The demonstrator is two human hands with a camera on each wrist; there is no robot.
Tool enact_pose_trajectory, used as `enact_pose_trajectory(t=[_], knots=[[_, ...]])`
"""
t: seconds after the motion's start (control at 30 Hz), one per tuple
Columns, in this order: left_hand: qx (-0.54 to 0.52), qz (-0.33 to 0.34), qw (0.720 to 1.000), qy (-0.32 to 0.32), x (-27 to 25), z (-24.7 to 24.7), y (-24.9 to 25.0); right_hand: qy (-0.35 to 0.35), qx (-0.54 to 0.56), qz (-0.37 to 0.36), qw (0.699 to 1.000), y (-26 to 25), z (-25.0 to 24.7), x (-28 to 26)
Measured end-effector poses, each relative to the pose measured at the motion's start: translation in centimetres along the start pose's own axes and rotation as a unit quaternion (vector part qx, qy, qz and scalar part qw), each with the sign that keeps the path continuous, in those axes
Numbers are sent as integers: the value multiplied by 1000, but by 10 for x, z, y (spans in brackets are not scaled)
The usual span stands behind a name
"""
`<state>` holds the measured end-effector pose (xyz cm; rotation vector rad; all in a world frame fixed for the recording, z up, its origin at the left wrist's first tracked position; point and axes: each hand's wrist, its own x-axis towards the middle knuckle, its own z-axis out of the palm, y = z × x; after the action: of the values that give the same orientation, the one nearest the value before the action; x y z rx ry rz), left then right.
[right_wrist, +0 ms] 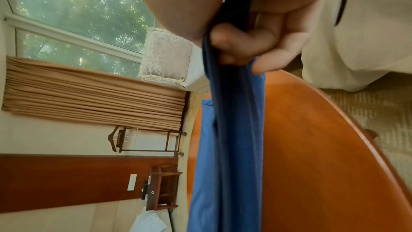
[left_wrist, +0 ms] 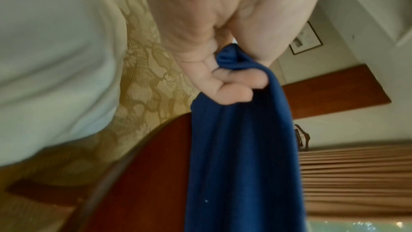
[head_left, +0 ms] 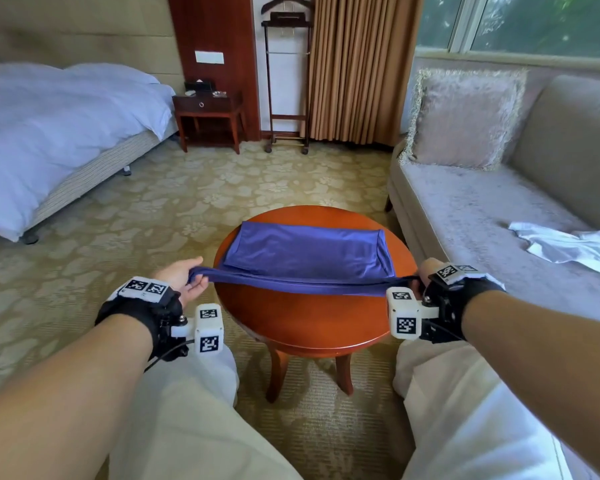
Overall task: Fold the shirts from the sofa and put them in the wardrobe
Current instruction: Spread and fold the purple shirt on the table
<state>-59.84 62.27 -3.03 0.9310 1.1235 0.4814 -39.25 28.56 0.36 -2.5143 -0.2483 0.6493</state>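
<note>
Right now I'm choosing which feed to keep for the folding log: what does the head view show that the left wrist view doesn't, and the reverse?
Only the head view shows the right hand, the white shirt lying on the sofa, the bed, and the blue shirt's part lying flat on the round table.

Only the left wrist view shows the left hand's fingers curled round the bunched fabric, and a framed picture.

Both show the left hand gripping the blue shirt, the table, carpet and curtain.
</note>
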Motion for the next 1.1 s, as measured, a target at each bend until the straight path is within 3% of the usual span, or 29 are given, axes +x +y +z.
enact_pose_trajectory(t=[0.03, 0.07, 0.13, 0.33, 0.47, 0.6, 0.7, 0.87, 0.97, 1.1], knots=[[-43, 7, 999, -11, 1, 6, 3, -21, 152, 30, 988, -1, -1, 8], [-80, 16, 996, -27, -1, 13, 6, -20, 303, 72, 950, -4, -2, 15], [-146, 23, 987, -62, -2, 23, 12, 5, 477, 159, 865, -4, -4, 32], [-198, 41, 973, -111, 17, 47, 28, 45, 555, 156, 815, -20, -2, 74], [-135, 32, 982, -130, 38, 59, 35, 62, 559, 136, 816, -35, -3, 89], [-65, 88, 988, -106, 64, 76, 36, 75, 559, 129, 816, -44, 1, 112], [-14, 87, 991, -105, 86, 89, 39, 53, 561, 143, 814, -43, 2, 142], [9, 50, 993, -109, 115, 99, 47, -17, 431, 136, 892, -35, 7, 163], [47, 13, 995, -89, 131, 107, 56, 3, 386, 159, 909, -32, 5, 182], [120, 20, 991, -53, 155, 113, 62, 60, 342, 182, 920, -25, 8, 214]])
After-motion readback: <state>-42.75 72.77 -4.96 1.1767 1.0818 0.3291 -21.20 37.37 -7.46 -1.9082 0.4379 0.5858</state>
